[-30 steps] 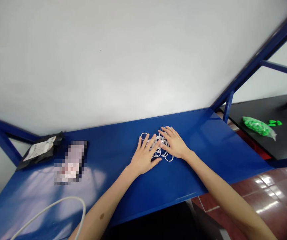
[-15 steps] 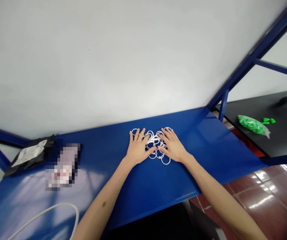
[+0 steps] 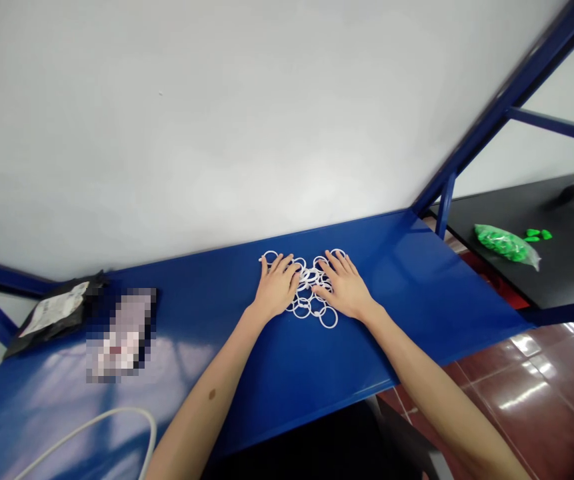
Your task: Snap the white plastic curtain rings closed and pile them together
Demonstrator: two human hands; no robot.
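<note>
Several white rings (image 3: 329, 318), some overlapping or linked, lie bunched on the blue tabletop (image 3: 287, 373). My left hand (image 3: 275, 288) rests palm down over the left part of the bunch, its fingers spread and pointing away from me. Over the right part lies my right hand (image 3: 343, 287), also palm down with fingers apart, its thumb reaching toward the middle. Neither hand is closed around a ring. Some rings are partly hidden under the fingers. Whether the rings are joined to one another I cannot tell for certain.
A black package with a white label (image 3: 57, 310) and a blurred-out flat item (image 3: 129, 327) lie at left. A white cable (image 3: 97, 417) curves at the near left. Behind rises a white wall (image 3: 217, 133). Right, a black table (image 3: 491, 213) holds a bag of green pieces (image 3: 504, 244).
My left thumb has drawn in toward its fingers, uncovering more rings in the middle. Both hands stay spread on the bunch. The view has shifted slightly.
</note>
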